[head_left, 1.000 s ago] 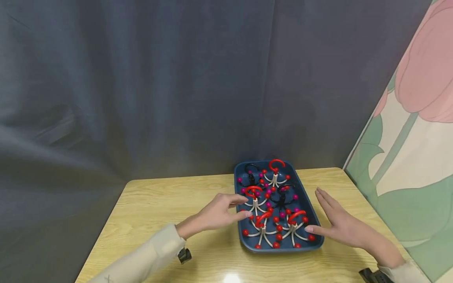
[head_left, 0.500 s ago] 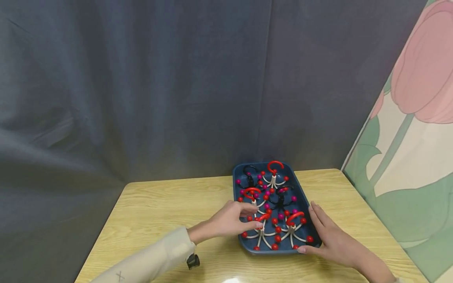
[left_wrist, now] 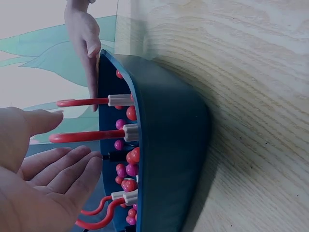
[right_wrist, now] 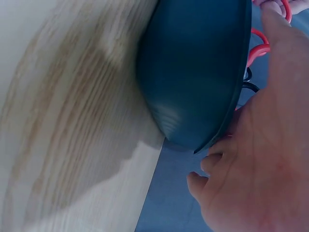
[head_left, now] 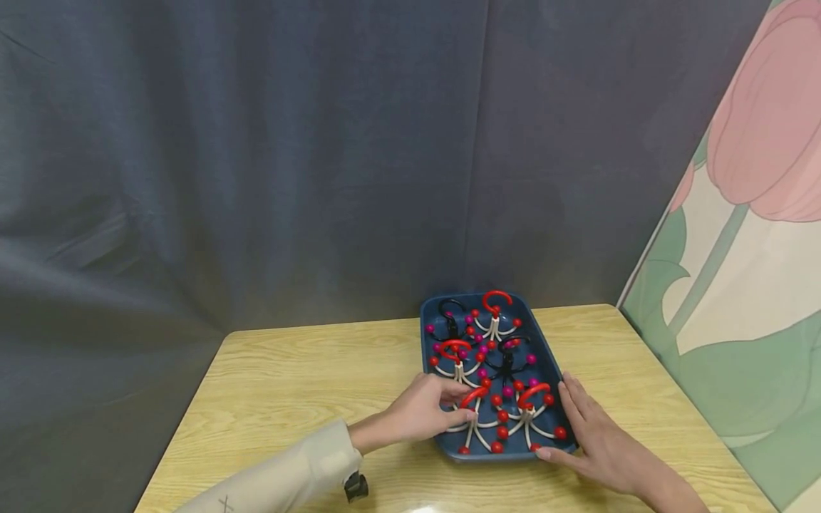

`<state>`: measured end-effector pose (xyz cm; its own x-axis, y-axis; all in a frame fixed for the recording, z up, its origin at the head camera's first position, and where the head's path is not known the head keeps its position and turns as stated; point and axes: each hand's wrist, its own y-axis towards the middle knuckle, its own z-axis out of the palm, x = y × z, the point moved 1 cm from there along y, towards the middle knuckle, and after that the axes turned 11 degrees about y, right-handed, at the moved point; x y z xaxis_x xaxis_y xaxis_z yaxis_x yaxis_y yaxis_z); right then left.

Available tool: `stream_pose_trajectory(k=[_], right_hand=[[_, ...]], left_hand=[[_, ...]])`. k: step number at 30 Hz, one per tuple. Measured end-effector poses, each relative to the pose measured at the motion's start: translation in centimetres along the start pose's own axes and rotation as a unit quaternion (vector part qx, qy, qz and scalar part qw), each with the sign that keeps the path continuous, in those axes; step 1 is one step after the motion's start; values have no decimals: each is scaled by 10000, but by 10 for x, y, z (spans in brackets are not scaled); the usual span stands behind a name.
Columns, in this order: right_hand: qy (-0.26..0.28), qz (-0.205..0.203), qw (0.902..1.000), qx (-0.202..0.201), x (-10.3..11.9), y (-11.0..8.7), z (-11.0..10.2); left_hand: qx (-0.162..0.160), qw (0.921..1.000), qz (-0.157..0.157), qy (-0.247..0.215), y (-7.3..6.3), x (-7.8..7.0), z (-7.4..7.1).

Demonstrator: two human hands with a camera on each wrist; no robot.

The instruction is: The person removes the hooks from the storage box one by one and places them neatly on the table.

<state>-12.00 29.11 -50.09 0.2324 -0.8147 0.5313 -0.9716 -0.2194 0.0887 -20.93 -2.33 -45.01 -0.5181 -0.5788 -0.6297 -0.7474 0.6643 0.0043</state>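
Observation:
In the head view, my left hand (head_left: 423, 410) reaches over the front left of a blue tray (head_left: 487, 457). Its thumb and fingers stand around the red hook (head_left: 474, 394) of an octopus-shaped piece with white curved legs and red ball tips. The left wrist view has that red hook (left_wrist: 89, 137) between thumb and fingers, with gaps visible. My right hand (head_left: 599, 445) rests against the tray's right side, fingers straight, thumb at the front right corner. Beside it in the tray stands a second red-hooked white piece (head_left: 527, 413).
Further back in the tray are two more red-hooked white pieces (head_left: 458, 370) and two black ones (head_left: 508, 363) with magenta balls. The tray stands on a light wooden table (head_left: 308, 385). A dark curtain (head_left: 321, 178) hangs behind, a flower-patterned cloth (head_left: 757, 285) at the right.
My left hand has moved right and nearer to the front left piece's hook. My right hand has come down and left, from apart from the tray to touching its right side.

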Motion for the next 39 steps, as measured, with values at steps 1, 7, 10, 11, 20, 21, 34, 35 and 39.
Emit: stream_pose_trajectory(k=[1, 7, 10, 11, 20, 21, 34, 35, 39], right_hand=[[-7, 15, 10000, -13, 0, 0, 1], [-246, -48, 9996, -134, -1, 1, 4], [-317, -56, 9993, -164, -1, 2, 5], [-337, -53, 9993, -170, -2, 2, 5], [-463, -84, 9987, -198, -3, 2, 8], [-465, -79, 9987, -194, -4, 2, 8], [-431, -54, 9988, -216, -4, 1, 8], [-426, -56, 9988, -217, -4, 1, 8], [-392, -34, 9990, -203, -4, 2, 9]], left_hand=[[-21, 10000, -5, 9, 0, 0, 0], [-104, 9999, -2, -117, -1, -1, 3], [-147, 9997, 12, -204, -2, 0, 3], [-151, 9996, 10, -246, -2, 0, 3], [-120, 9986, -123, -505, -4, 2, 8], [-134, 9986, -128, -496, -4, 2, 8], [-312, 9989, -137, -332, -4, 2, 9], [-305, 9988, -135, -349, -4, 3, 9], [-302, 9986, -141, -405, -4, 3, 8]])
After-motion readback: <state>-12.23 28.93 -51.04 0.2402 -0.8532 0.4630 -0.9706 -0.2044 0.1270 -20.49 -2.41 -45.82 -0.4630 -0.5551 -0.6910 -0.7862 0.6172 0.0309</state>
